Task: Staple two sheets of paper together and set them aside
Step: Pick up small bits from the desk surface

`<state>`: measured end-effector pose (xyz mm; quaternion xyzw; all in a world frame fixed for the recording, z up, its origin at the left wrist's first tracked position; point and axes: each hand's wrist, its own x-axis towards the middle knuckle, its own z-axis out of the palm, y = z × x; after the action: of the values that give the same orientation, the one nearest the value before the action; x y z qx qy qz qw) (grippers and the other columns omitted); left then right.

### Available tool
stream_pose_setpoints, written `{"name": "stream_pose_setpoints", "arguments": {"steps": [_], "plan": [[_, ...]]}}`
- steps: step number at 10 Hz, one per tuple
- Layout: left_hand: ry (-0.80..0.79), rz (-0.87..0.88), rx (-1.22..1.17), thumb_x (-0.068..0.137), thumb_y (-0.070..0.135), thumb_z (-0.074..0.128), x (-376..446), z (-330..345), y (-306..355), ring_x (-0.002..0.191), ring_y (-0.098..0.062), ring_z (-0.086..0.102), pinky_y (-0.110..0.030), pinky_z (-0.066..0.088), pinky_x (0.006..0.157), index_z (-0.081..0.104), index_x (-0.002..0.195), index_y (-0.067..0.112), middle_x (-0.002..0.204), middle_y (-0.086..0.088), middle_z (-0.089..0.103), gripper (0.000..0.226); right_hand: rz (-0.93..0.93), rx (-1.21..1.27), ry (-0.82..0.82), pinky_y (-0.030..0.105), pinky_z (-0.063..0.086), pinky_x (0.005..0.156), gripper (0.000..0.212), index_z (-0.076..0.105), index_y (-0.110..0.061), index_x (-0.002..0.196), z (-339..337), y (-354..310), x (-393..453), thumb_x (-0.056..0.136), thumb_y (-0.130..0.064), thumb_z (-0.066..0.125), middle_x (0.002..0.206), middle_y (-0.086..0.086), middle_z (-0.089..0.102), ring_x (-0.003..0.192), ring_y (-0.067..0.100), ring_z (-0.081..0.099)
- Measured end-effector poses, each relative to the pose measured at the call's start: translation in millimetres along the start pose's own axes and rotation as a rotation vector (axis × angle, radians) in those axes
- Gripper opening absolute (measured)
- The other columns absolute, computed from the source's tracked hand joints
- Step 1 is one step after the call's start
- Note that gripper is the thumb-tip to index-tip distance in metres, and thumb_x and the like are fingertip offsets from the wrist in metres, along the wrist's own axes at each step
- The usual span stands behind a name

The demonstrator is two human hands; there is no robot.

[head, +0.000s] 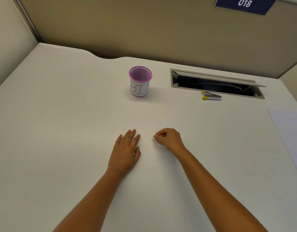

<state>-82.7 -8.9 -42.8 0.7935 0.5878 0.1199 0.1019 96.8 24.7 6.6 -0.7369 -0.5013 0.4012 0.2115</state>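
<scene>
1. A white desk [60,114] is filling most of the view.
2. Beige partition walls [144,27] are enclosing it behind and at left.
3. A blue sign [244,4] reading 018 is hanging on the partition at upper right.
4. A cable hatch [216,84] is sitting open in the desktop.

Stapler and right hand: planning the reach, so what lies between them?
Only bare desk, as the head view shows. The stapler lies by the cable slot, beyond the right hand.
</scene>
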Motion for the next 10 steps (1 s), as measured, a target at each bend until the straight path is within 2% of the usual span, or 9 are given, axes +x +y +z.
{"name": "stream_pose_setpoints", "arguments": {"steps": [1, 2, 4, 5, 6, 7, 8, 9, 10], "plan": [[-0.006, -0.003, 0.010, 0.086, 0.030, 0.030, 0.1, 0.0, 0.2, 0.129, -0.023, 0.044, -0.033, 0.016, 0.109, 0.054, 0.127, 0.011, 0.137, -0.008, 0.050, 0.051, -0.107, -0.207, 0.060, 0.025, 0.048, 0.075, 0.015, 0.067, -0.009, 0.094, 10.0, -3.7, -2.4, 0.085, -0.020, 0.063, 0.088, 0.002, 0.066, 0.080, 0.016, 0.061], [0.001, -0.010, 0.013, 0.087, 0.030, 0.029, 0.2, 1.2, 0.2, 0.130, -0.021, 0.043, -0.035, 0.021, 0.111, 0.054, 0.127, 0.012, 0.138, -0.006, 0.050, 0.051, -0.184, -0.423, 0.082, 0.031, 0.050, 0.076, 0.016, 0.066, -0.007, 0.094, 17.7, -6.1, -3.7, 0.090, -0.014, 0.052, 0.098, 0.007, 0.067, 0.087, 0.023, 0.063], [-0.006, -0.009, 0.009, 0.087, 0.031, 0.029, -0.5, 2.0, -0.6, 0.130, -0.021, 0.043, -0.037, 0.023, 0.111, 0.053, 0.128, 0.012, 0.138, -0.006, 0.049, 0.051, -0.190, -0.510, 0.087, 0.032, 0.047, 0.073, 0.019, 0.064, -0.005, 0.092, 23.6, -6.5, -3.3, 0.090, -0.010, 0.045, 0.099, 0.012, 0.062, 0.087, 0.027, 0.061], [-0.011, -0.006, 0.003, 0.087, 0.030, 0.030, 0.4, 0.6, 0.2, 0.129, -0.022, 0.044, -0.032, 0.015, 0.109, 0.054, 0.127, 0.011, 0.137, -0.008, 0.050, 0.051, -0.186, -0.420, 0.083, 0.031, 0.049, 0.073, 0.019, 0.065, -0.005, 0.091, 22.9, -2.1, -2.8, 0.090, -0.012, 0.048, 0.097, 0.008, 0.064, 0.083, 0.023, 0.062], [-0.008, -0.002, -0.011, 0.086, 0.030, 0.031, 0.6, -0.5, 0.3, 0.128, -0.024, 0.045, -0.032, 0.016, 0.108, 0.055, 0.126, 0.011, 0.136, -0.008, 0.051, 0.050, -0.077, -0.035, 0.062, 0.020, 0.046, 0.063, 0.015, 0.069, -0.006, 0.088, 9.6, 3.8, -0.5, 0.087, -0.014, 0.057, 0.076, -0.001, 0.064, 0.064, 0.008, 0.056], [-0.001, -0.002, -0.009, 0.086, 0.030, 0.031, 0.5, 0.1, -0.4, 0.129, -0.023, 0.044, -0.032, 0.015, 0.108, 0.055, 0.126, 0.011, 0.137, -0.008, 0.050, 0.050, -0.007, 0.146, 0.050, 0.014, 0.043, 0.056, 0.013, 0.069, -0.007, 0.089, -1.0, 9.0, -1.5, 0.088, -0.015, 0.059, 0.063, -0.005, 0.059, 0.055, 0.006, 0.052], [-0.001, 0.000, -0.008, 0.086, 0.030, 0.030, 0.6, 1.0, 0.0, 0.129, -0.023, 0.044, -0.032, 0.016, 0.109, 0.055, 0.126, 0.011, 0.137, -0.008, 0.050, 0.050, -0.020, 0.085, 0.061, 0.013, 0.042, 0.060, 0.011, 0.068, -0.012, 0.086, 1.2, 11.5, -3.1, 0.088, -0.016, 0.058, 0.064, -0.009, 0.057, 0.063, 0.007, 0.053], [0.001, -0.005, -0.006, 0.086, 0.031, 0.030, 0.2, 1.1, 0.1, 0.129, -0.022, 0.043, -0.034, 0.019, 0.110, 0.054, 0.127, 0.012, 0.137, -0.007, 0.050, 0.051, -0.041, 0.055, 0.083, 0.021, 0.042, 0.072, 0.014, 0.069, -0.009, 0.091, 4.2, 11.6, -4.4, 0.088, -0.016, 0.058, 0.075, -0.006, 0.060, 0.076, 0.010, 0.055], [0.006, 0.000, 0.000, 0.086, 0.031, 0.030, 0.2, 1.2, -0.6, 0.129, -0.022, 0.043, -0.033, 0.018, 0.110, 0.054, 0.127, 0.012, 0.137, -0.007, 0.050, 0.051, -0.087, 0.012, 0.096, 0.023, 0.046, 0.076, 0.014, 0.069, -0.007, 0.093, 7.9, 11.3, -5.9, 0.086, -0.015, 0.059, 0.087, -0.002, 0.064, 0.082, 0.011, 0.057]]}}
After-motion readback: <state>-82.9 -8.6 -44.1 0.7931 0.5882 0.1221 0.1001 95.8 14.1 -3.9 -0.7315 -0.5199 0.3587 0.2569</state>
